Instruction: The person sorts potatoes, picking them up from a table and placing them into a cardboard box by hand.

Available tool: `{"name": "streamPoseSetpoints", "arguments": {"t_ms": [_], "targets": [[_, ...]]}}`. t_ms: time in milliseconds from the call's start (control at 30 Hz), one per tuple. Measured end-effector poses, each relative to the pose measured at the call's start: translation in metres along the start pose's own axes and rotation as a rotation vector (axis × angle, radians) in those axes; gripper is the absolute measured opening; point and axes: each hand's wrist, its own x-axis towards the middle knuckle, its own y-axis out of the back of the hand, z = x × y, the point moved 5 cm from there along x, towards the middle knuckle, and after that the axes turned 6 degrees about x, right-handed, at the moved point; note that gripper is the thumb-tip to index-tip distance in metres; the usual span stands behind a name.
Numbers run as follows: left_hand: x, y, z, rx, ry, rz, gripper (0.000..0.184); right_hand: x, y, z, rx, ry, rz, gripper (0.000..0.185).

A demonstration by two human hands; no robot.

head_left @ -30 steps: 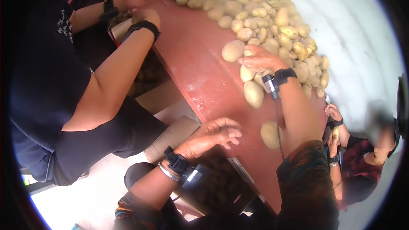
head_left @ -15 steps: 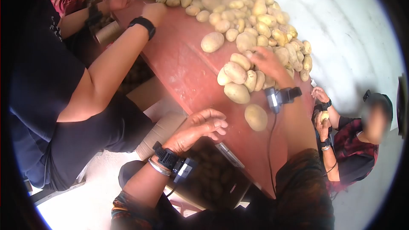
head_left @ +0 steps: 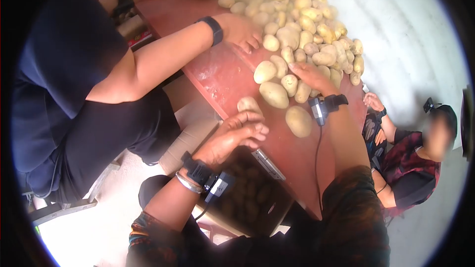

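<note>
My left hand (head_left: 236, 137) is held over the near edge of the red table, palm turned inward and fingers loosely bent and apart. A pale potato (head_left: 248, 104) lies just beyond its knuckles, partly hidden by them; whether they touch cannot be told. My right hand (head_left: 312, 76) reaches over the front of the potato pile (head_left: 289, 37), fingers stretched out against potatoes there, and I see nothing gripped in it. Beside that wrist sits a large potato (head_left: 298, 121), with another large potato (head_left: 273, 95) farther left among a small cluster.
A co-worker's hand (head_left: 241, 30) rests on the red table (head_left: 217, 81) at the pile's left edge. Below the table edge, a dark container (head_left: 247, 193) holds several potatoes. Cardboard (head_left: 190, 141) stands at left. Another person (head_left: 403, 168) is at the right.
A potato from the front cluster is gone from its place, and one now lies by my left hand. The co-worker's arm at left has reached rightward to the pile.
</note>
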Motion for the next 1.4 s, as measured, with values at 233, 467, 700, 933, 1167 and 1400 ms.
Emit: {"name": "streamPoseSetpoints", "arguments": {"t_ms": [233,467,700,933,1167,1400], "targets": [[0.006,0.014,-0.006,-0.032,0.027,0.182,0.018,-0.056,-0.044,-0.074,-0.183,0.645,0.165,0.03],[0.0,0.025,-0.009,0.118,0.09,0.383,0.014,-0.061,-0.108,-0.096,-0.133,0.636,-0.131,0.032],[-0.016,0.025,0.006,0.125,0.044,0.478,0.012,-0.069,-0.109,-0.094,-0.209,0.484,-0.032,0.048],[-0.027,0.034,0.012,-0.004,-0.048,0.546,0.017,-0.161,-0.092,-0.14,0.09,0.495,-0.066,0.047],[-0.025,0.027,0.011,0.015,-0.048,0.498,0.022,-0.212,-0.2,-0.093,-0.414,0.332,-0.312,0.046],[-0.018,0.028,0.005,0.043,-0.05,0.47,0.024,-0.207,-0.255,-0.029,-0.542,0.266,-0.367,0.029]]}}
